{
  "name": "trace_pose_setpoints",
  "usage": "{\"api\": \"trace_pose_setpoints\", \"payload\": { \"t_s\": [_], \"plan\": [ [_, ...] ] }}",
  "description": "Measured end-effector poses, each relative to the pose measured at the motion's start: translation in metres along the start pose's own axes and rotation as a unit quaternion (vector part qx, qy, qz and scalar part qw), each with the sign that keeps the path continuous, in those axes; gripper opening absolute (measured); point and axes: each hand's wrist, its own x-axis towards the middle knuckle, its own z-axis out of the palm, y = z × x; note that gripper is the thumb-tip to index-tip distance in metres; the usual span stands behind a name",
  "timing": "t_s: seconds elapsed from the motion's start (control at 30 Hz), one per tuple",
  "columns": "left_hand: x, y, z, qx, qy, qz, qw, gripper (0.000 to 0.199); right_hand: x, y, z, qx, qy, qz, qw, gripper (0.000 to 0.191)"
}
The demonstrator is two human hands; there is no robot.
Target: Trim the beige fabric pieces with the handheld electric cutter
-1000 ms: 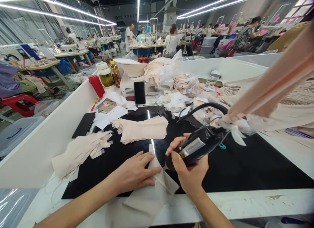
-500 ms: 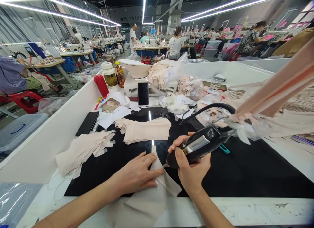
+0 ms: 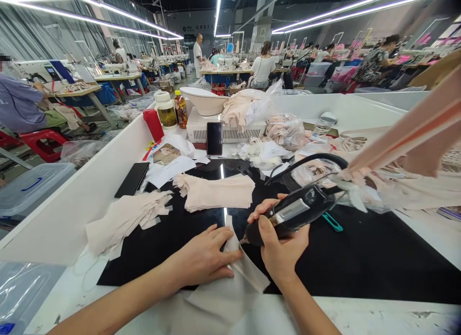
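My left hand [image 3: 205, 255] lies flat with its fingers apart, pressing a pale beige fabric piece [image 3: 230, 289] onto the black work mat [image 3: 345, 263]. The fabric has a narrow folded strip running up under the fingertips and hangs down toward the near table edge. My right hand [image 3: 283, 248] is wrapped round a black corded handheld power tool [image 3: 300, 210] with a silver panel. Its pointed metal tip is at the fabric's right edge, close to my left index finger; whether it touches cannot be made out. Just beyond my hands lies a stack of pale pink fabric pieces [image 3: 219, 193].
Another fabric pile [image 3: 126, 224] lies at left beside a black flat case [image 3: 132, 179]. Behind stand a phone [image 3: 214, 139], jar [image 3: 165, 111] and white box [image 3: 198, 128]. A teal clip [image 3: 332, 222] lies right. Pink cloth strips [image 3: 406, 123] hang over the tool's cord.
The whole view has shifted slightly, with the background moving a little to the right. Both hands, the tool and the fabric keep nearly the same positions.
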Motion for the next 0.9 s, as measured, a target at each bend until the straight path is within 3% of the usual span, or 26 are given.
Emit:
{"api": "trace_pose_setpoints", "payload": {
  "t_s": [0.3,0.53,0.73,0.9],
  "plan": [
    [-0.001,0.0,0.005,-0.009,0.01,-0.002,1.0,0.045,0.006,0.003,0.006,0.008,0.008,-0.018,1.0,0.044],
    [-0.001,0.0,0.007,-0.007,0.024,-0.001,1.0,0.045,0.008,0.009,0.007,0.007,-0.019,-0.03,0.999,0.036],
    [-0.002,0.0,0.008,-0.004,0.018,-0.001,1.0,0.045,0.013,0.01,0.009,-0.009,0.015,-0.015,1.0,0.046],
    [-0.001,0.0,0.007,-0.01,0.002,-0.003,1.0,0.045,0.014,0.013,0.011,0.0,-0.001,-0.019,1.0,0.047]
  ]
}}
